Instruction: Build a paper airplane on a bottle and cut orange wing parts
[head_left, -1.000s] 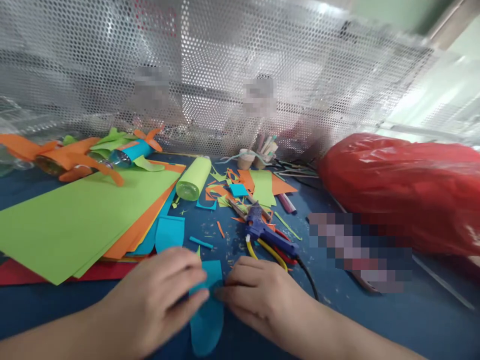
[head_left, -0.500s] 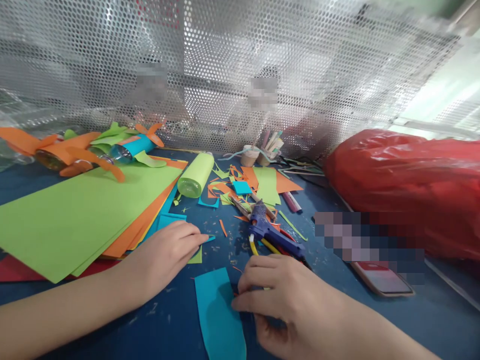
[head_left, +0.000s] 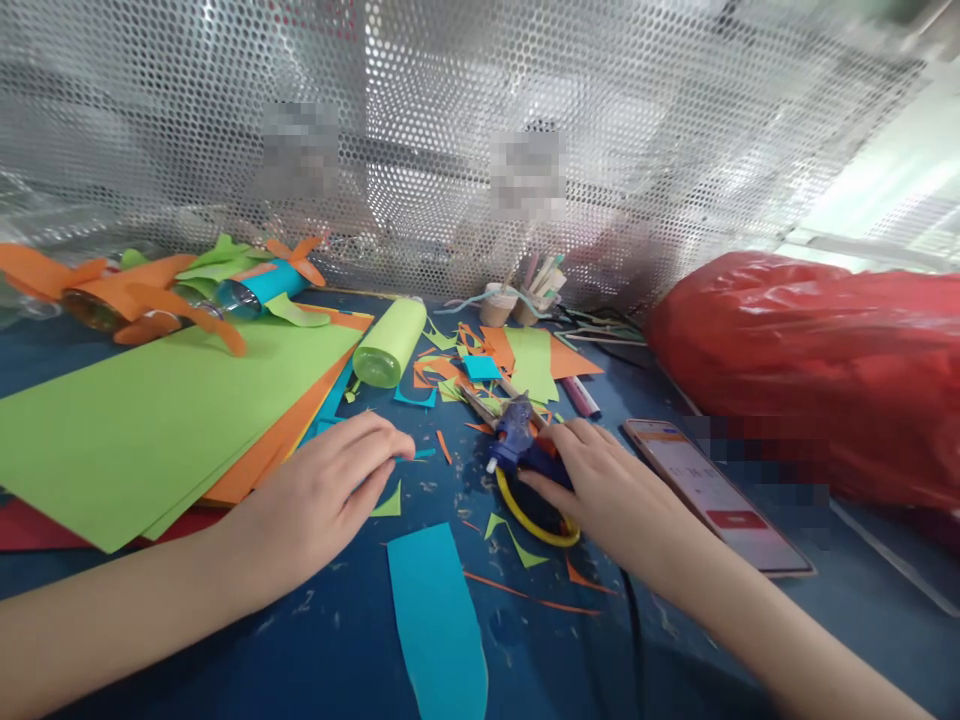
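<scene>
My right hand [head_left: 592,475] is closed around the handle of a blue glue gun [head_left: 515,432], whose nozzle points away from me. A yellow loop [head_left: 536,530], perhaps a scissors handle, curves out under the gun and my fingers. My left hand [head_left: 337,485] rests beside the paper stack, fingers loosely bent with the thumb a little apart. Its fingertips are over a thin blue paper scrap [head_left: 424,454]; I see no firm pinch on it. Between the hands, nearer to me, lies a long blue paper piece [head_left: 439,620] with a rounded side.
Green sheets [head_left: 187,420] top a coloured stack at left. A green-wrapped bottle [head_left: 390,343] and paper-winged bottles [head_left: 262,287] stand behind. Paper scraps [head_left: 450,375] litter the middle. A phone [head_left: 720,490] and a red plastic bag [head_left: 795,370] are at right; a perforated metal screen [head_left: 450,120] is behind.
My right hand has left the blue paper piece, moved forward and taken hold of the glue gun. My left hand's fingers have loosened at the thin blue scrap.
</scene>
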